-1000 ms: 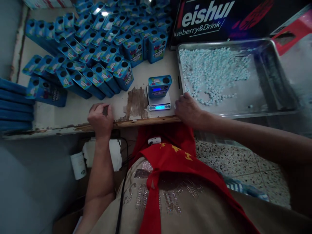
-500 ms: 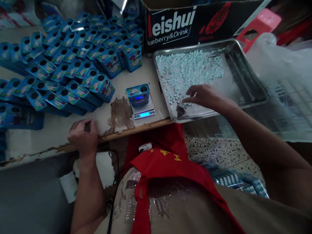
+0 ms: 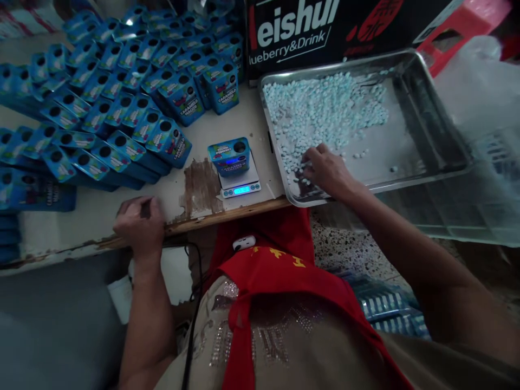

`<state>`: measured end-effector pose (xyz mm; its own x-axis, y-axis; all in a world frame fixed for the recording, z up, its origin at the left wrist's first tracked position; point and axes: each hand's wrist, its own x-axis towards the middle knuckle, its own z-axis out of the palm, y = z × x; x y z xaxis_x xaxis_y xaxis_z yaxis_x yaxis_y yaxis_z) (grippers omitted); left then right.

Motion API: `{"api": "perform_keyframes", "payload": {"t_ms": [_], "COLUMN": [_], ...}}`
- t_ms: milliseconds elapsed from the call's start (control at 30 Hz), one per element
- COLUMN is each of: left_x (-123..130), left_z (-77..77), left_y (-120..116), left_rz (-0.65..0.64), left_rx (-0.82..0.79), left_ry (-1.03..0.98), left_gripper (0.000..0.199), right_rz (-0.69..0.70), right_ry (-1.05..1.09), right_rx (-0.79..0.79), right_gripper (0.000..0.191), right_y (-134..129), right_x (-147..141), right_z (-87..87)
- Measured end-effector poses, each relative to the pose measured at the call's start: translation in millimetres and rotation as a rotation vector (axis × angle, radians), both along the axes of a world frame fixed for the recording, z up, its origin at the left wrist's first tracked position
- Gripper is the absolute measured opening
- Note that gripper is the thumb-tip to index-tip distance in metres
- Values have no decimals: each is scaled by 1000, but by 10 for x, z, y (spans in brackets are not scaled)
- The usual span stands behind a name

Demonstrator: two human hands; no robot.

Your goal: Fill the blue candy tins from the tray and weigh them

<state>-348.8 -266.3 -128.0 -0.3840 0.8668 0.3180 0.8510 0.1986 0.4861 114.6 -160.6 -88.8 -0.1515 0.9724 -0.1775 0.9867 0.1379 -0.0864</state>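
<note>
My right hand (image 3: 327, 172) is down in a metal tray (image 3: 430, 176), its fingers bent among small pale blue candies (image 3: 325, 108); what it pinches, if anything, is hidden. My left hand (image 3: 140, 219) rests curled on the table's front edge, a small dark thing or gap showing inside its curl. Between the hands, a blue box (image 3: 229, 158) with a dark round hole on top stands on a small white scale (image 3: 252, 184) with a lit blue display.
Many blue boxes (image 3: 97, 116) crowd the left of the table (image 3: 166, 200). Behind the tray stands a black carton (image 3: 296, 32). A red plastic object (image 3: 442, 40) and a clear bag (image 3: 483, 86) are at the right.
My right hand has lowered into the candies at the near left part of the tray, its fingers now reaching among them. My left hand stays put. The view has shifted slightly.
</note>
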Motion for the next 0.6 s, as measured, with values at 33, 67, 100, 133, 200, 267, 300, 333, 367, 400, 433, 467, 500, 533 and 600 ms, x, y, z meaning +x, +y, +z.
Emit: {"api": "perform_keyframes", "payload": {"t_ms": [33,67,100,133,200,267,300,333,367,400,433,467,500,533,600], "left_x": [-4,-10,-16,-21,-27,-24,-21,-19,-17,-17,-20,-25,-33,-42,-60], "left_z": [-11,-26,-43,-61,-93,-119,-130,-139,-146,-151,-155,-157,-157,-157,-158], "left_y": [-1,-1,0,1,1,-4,-8,-13,-18,-24,-30,-35,-40,-44,-48], "left_rz": [0,1,6,11,13,29,34,40,44,46,42,36,29,21,-5], "left_rx": [4,7,10,10,0,3,0,1,3,6,7,5,5,3,2], "left_ry": [4,10,18,25,35,39,37,35,33,29,24,17,10,7,16], "left_gripper": [22,23,24,24,23,19,17,16,15,14,15,15,15,16,18], "right_rz": [29,36,18,-27,-154,-285,-339,-387,-428,-463,-485,-497,-494,-472,-374], "right_ry": [38,89,155,240,484,770,880,952,985,991,989,994,1007,1027,1069], "right_rx": [2,4,1,-7,-51,-122,-167,-210,-246,-270,-288,-299,-305,-313,-338], "right_gripper": [32,29,25,20,9,12,16,19,21,22,22,23,23,23,23], "right_y": [34,74,119,169,272,357,386,406,418,424,428,432,438,446,470], "right_x": [-10,-4,13,39,99,144,154,155,145,127,98,60,11,-52,-222], "right_z": [15,32,49,62,71,57,47,39,38,49,74,117,177,254,448]}}
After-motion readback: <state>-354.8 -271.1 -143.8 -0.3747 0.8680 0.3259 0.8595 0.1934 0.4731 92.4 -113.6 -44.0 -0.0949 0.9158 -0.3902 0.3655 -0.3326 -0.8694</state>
